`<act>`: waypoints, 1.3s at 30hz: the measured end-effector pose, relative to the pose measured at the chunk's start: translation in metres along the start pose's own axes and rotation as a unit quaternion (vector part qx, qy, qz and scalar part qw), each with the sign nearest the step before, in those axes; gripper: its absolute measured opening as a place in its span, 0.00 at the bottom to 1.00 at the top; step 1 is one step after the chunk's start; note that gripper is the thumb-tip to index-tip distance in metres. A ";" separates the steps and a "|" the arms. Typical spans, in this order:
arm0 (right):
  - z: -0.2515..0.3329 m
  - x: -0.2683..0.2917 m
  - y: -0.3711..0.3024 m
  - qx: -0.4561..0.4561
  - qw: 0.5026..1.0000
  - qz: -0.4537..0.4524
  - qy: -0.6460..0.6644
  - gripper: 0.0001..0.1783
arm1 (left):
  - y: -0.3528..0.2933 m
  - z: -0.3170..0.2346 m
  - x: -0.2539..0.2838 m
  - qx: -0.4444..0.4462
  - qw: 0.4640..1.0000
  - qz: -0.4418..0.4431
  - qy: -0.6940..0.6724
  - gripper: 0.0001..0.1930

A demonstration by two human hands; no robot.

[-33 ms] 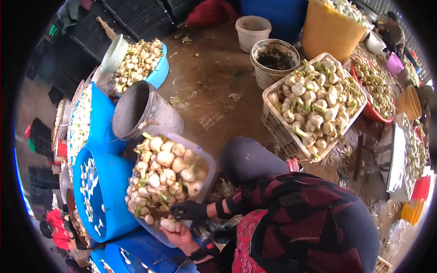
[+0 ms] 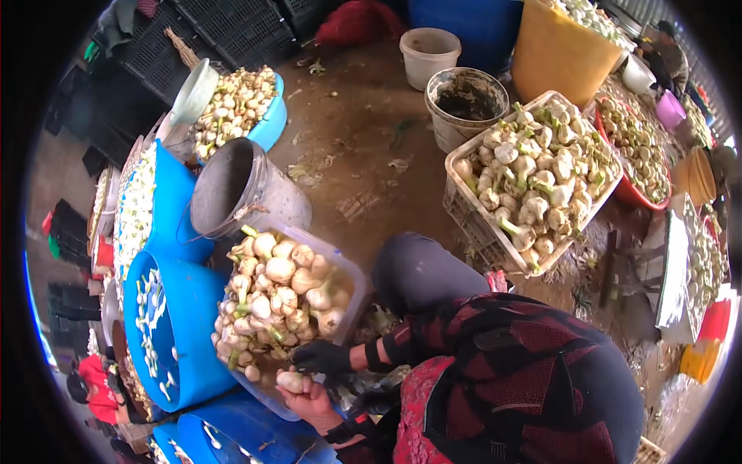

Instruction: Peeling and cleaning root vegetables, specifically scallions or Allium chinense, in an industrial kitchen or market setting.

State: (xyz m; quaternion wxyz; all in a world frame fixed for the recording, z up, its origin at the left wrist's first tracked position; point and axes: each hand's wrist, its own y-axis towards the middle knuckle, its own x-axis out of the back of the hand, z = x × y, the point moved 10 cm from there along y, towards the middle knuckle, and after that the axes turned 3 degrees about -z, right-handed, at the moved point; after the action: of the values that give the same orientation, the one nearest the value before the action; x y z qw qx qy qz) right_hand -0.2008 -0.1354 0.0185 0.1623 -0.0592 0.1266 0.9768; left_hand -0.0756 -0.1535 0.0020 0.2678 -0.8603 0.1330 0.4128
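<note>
My bare left hand [image 2: 309,402] is closed around a pale garlic bulb [image 2: 291,381], at the near end of a translucent plastic tub [image 2: 357,290]. The tub holds a heap of garlic bulbs [image 2: 282,298] with trimmed stems and some with brownish skins. Just above the held bulb is my right hand [image 2: 323,357], in a black glove. Its fingers are curled, and whatever they grip is hidden. A patterned dark red and black sleeve [image 2: 495,340] leads to the right hand.
Blue barrels [image 2: 202,332] with peeled white garlic stand left of the tub. A grey bucket [image 2: 282,203] lies tilted beyond it. At the right is a crate [image 2: 483,236] heaped with garlic, near a dirty bucket [image 2: 448,127]. Another person in red [image 2: 100,394] sits at lower left.
The held bulb and my left hand have shifted very slightly to the right. The right hand stays almost where it was, close above.
</note>
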 end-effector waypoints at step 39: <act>0.000 -0.029 -0.037 -0.185 0.947 0.243 0.102 0.11 | -0.064 0.018 0.026 -0.163 0.974 -0.105 0.116 0.18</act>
State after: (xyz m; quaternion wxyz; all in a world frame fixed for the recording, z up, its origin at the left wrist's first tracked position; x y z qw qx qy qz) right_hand -0.1614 -0.1107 0.0145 -0.1072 -0.1552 -0.0296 0.9816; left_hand -0.0425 -0.0903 -0.0049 0.1486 -0.9436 0.0034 0.2960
